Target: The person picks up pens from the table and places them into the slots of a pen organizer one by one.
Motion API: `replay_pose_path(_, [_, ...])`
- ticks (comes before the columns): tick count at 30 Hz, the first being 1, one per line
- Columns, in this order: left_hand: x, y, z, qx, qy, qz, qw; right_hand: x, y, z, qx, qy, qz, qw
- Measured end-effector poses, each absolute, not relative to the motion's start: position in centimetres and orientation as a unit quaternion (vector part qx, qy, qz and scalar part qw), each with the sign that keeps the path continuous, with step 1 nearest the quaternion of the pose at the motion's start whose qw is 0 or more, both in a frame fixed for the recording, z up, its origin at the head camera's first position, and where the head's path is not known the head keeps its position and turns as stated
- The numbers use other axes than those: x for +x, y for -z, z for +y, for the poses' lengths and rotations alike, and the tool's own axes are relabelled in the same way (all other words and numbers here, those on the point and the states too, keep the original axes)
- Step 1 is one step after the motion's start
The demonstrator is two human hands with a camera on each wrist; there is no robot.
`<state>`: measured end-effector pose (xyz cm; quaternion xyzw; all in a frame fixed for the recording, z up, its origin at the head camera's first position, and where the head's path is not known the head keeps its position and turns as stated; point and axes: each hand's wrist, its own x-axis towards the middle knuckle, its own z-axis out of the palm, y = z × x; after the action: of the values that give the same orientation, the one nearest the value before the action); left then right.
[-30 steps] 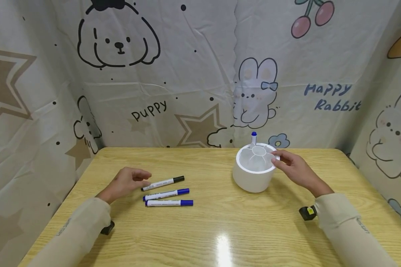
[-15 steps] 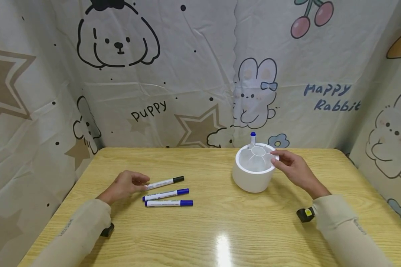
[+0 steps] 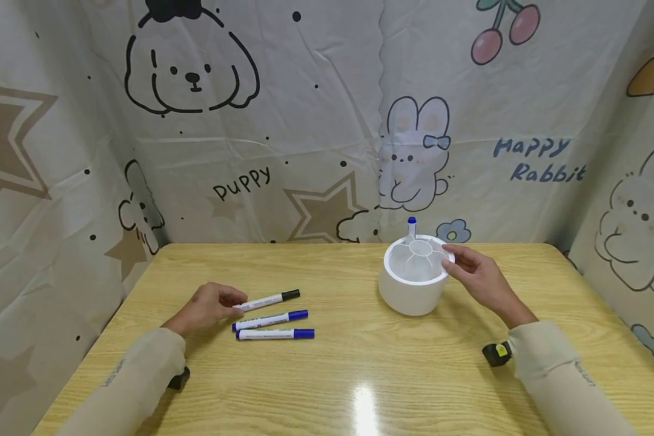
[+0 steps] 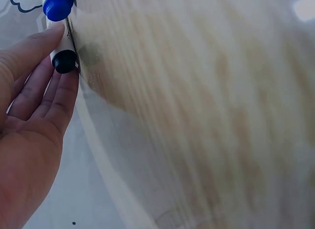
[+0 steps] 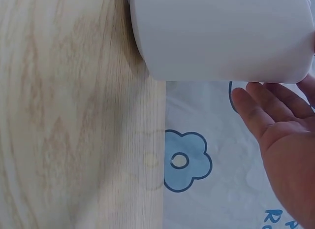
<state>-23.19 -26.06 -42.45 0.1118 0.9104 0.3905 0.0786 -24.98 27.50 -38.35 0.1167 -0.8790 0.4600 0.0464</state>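
Note:
Three capped whiteboard markers lie side by side on the left of the table: a black marker (image 3: 266, 301), a blue marker (image 3: 270, 320) and a second blue marker (image 3: 275, 334) closest to me. My left hand (image 3: 209, 306) pinches the rear end of the black one; the left wrist view has the thumb (image 4: 51, 39) on its barrel near the black end (image 4: 64, 61), fingers on the other side. At right stands a round white pen holder (image 3: 411, 297) with divided compartments. My right hand (image 3: 479, 278) holds its right rim between thumb and fingers (image 5: 268, 103).
Another blue-ended marker (image 3: 412, 227) stands upright in the holder's back compartment. The wooden table (image 3: 327, 375) ends at a patterned cloth backdrop (image 3: 316, 121) behind it, with cloth on both sides too.
My left hand has come down slightly onto the black marker's rear end and now pinches it. The right hand stays at the holder's rim.

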Motion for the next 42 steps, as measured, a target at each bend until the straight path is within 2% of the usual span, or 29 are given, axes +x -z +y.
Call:
replay_pose_path(14, [-23.2,42.1,-26.0,0.093,-0.380,0.916,0.083,-24.9,38.1,27.4,0.109,-0.453,-0.884,0.033])
replay_pose_path(33, [-25.7,37.1,-24.1,0.145,-0.389,0.910,-0.002,-25.0,38.2,27.4,0.119,-0.450,-0.884,0.039])
replay_pose_path(42, [-26.4,35.2,-22.3,0.143,-0.417,0.898,-0.013,-25.0,38.2,27.3,0.119,-0.450,-0.884,0.038])
